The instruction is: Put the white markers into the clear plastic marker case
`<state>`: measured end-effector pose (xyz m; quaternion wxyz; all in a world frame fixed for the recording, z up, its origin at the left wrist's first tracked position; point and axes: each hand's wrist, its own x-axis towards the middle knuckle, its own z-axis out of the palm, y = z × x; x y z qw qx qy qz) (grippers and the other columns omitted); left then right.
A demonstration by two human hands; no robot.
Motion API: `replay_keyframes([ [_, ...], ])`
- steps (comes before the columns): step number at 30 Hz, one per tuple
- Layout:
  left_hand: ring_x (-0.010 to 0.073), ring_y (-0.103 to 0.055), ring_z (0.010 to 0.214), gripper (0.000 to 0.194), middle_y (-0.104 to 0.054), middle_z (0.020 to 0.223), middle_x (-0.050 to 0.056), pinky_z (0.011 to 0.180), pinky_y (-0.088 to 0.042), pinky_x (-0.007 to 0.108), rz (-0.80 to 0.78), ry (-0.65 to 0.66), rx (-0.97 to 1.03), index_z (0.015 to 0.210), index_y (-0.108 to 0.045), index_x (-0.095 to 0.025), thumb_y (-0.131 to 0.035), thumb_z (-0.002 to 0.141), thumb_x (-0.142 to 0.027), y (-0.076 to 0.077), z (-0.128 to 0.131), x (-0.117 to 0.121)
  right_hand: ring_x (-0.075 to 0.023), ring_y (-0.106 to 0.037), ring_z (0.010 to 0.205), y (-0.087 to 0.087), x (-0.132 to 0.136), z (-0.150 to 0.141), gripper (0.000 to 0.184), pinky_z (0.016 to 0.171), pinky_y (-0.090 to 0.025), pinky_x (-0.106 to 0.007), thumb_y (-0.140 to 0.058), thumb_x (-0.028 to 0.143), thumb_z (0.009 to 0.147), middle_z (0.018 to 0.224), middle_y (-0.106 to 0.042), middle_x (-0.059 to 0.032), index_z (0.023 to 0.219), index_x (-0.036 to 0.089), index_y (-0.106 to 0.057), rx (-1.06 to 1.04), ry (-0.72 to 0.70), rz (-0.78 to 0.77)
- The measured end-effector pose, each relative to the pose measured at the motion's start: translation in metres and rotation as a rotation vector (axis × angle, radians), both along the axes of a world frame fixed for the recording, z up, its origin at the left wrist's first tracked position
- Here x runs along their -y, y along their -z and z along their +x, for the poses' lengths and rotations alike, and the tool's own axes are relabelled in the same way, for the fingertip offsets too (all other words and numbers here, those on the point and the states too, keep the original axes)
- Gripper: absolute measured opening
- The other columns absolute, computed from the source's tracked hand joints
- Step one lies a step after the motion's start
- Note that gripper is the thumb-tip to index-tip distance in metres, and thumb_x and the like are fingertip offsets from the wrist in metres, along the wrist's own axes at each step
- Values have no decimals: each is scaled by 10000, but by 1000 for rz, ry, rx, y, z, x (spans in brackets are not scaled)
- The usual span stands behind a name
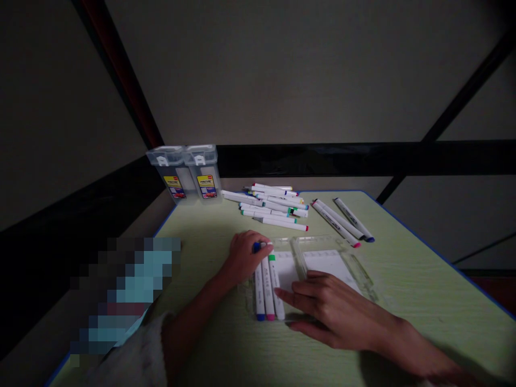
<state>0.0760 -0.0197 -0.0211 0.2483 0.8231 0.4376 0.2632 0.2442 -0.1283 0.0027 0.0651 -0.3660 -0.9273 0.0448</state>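
Observation:
Three white markers lie side by side in the left part of an open clear plastic case [299,258]. They are a blue-ended marker [259,293], a pink-ended marker [267,290] and a marker with a green band [276,285]. My left hand [246,251] is closed around their far ends, its thumb across the caps; the fingertips are partly hidden. With fingers apart, my right hand [324,306] reaches over the case's front, its index fingertip at the green-banded marker's side. White sheets [328,262] line the case.
A loose pile of several white markers [278,207] lies behind the case. More markers [338,220] rest at the right. Two lidded clear boxes [207,177] stand at the table's back left corner. A pixelated patch [137,295] covers the left edge.

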Motion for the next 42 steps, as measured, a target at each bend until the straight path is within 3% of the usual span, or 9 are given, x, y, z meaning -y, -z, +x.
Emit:
replay_keyframes([
  [6, 150, -560, 795, 310, -642, 764, 26, 756, -411, 267, -12, 20, 0, 713, -642, -165, -363, 818, -247, -2, 1, -4, -175, -550, 705, -1, 2, -1, 411, 697, -381, -328, -434, 328, 845, 860, -613, -66, 1198, 123, -479, 4, 10, -13],
  [29, 147, -558, 785, 302, -644, 768, 25, 767, -414, 261, -27, 9, 17, 706, -647, -161, -377, 805, -254, -3, 1, -5, -186, -541, 704, -2, -1, 0, 442, 696, -391, -343, -426, 364, 829, 824, -596, -62, 1197, 124, -481, -35, 34, 1],
  [34, 148, -559, 785, 285, -650, 762, 19, 756, -418, 255, -31, 12, 25, 711, -653, -176, -393, 798, -258, -2, 0, -6, -194, -525, 698, -2, -10, 11, 400, 640, -384, -342, -329, 357, 886, 766, -576, -74, 1112, 110, -549, -83, 179, 160],
  [42, 144, -564, 756, 291, -649, 745, 22, 732, -420, 252, -22, 15, 29, 692, -652, -173, -397, 801, -260, -1, 0, -7, -245, -504, 913, 2, -24, 29, 382, 763, -417, -398, -337, 336, 887, 1029, -534, -138, 1126, 115, -536, -92, 480, 232],
])
